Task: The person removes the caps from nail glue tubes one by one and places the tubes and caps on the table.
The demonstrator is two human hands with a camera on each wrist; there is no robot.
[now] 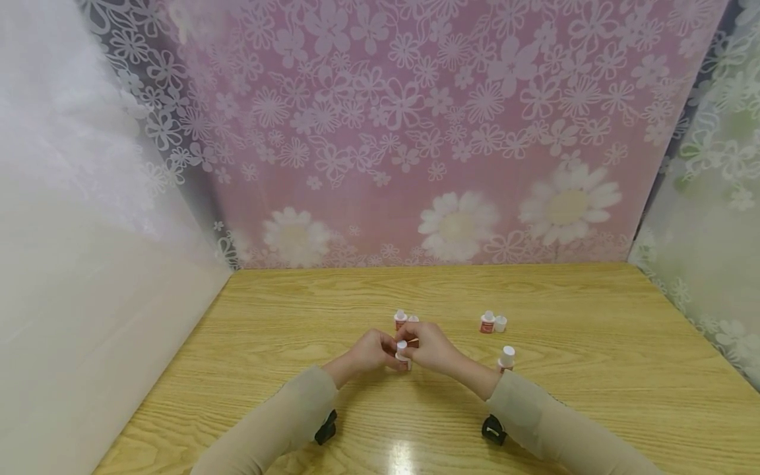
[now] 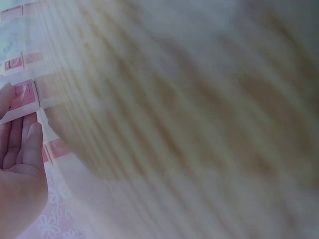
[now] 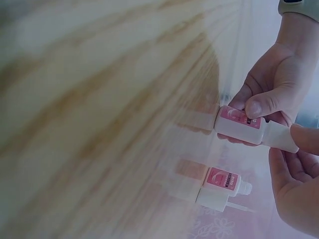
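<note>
A small white bottle with a pink-red label stands upright on the table between the two hands. The left hand grips its body, thumb across the label and fingers behind. At the top, the right hand pinches the white cap between thumb and fingers; the cap sits over the bottle's neck. Just behind the hands is an uncapped bottle of the same kind. Its loose white cap, with a thin applicator stem pointing up, stands beside it.
To the right stand another uncapped bottle and its cap. Nearer, a capped bottle is partly hidden by the right forearm. Floral sheets surround the wooden table at the back and sides. Black devices hang at both wrists.
</note>
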